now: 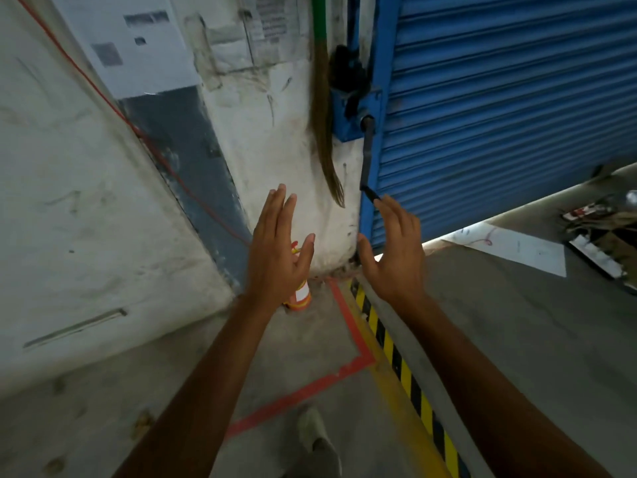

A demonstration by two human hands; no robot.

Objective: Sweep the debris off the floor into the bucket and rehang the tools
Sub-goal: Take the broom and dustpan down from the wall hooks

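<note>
as left hand (275, 257) and right hand (393, 257) are held up empty, fingers spread, broom (322, 108) hangs upright on the wall above and between them, bristles down, neither hand clearly nearer.

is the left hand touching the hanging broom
Apart. The head view shows a strip of bare white wall between the left hand and the bristle tip of the broom. The hand is open and holds nothing.
</note>
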